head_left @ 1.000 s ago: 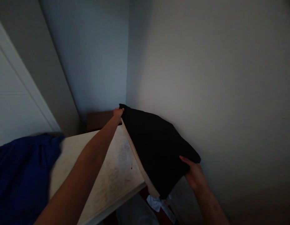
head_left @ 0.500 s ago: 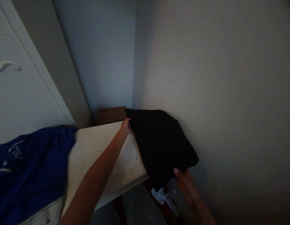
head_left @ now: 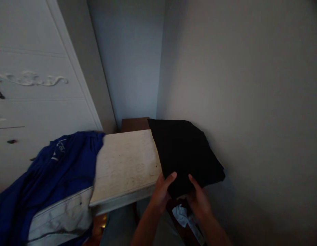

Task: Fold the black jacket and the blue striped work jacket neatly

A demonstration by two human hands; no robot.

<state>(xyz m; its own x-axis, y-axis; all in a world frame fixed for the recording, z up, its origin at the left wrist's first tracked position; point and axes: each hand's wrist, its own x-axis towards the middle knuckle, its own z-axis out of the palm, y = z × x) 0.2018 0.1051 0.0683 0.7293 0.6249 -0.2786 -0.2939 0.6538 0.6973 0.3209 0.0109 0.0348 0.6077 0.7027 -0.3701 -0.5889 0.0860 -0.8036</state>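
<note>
Cloth point(head_left: 186, 150), black, stretches just beyond the fingers point(head_left: 171, 177) of the left hand point(head_left: 160, 194) and right hand point(head_left: 199, 201), which pinch its near edge, thumbs uppermost, and to my eye an even, gentle pull on both sides would best keep it smooth.

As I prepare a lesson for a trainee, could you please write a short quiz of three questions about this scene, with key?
1. Of the left hand and the right hand, which has its thumb on the black cloth: A) left only; B) right only; C) both?
2. Fill in the colour: the pale tabletop shows between the black cloth and a ___ garment.
3. True or false: both hands hold this garment.

Key: 1. C. 2. Blue. 3. False; it lies apart from both hands.
</note>
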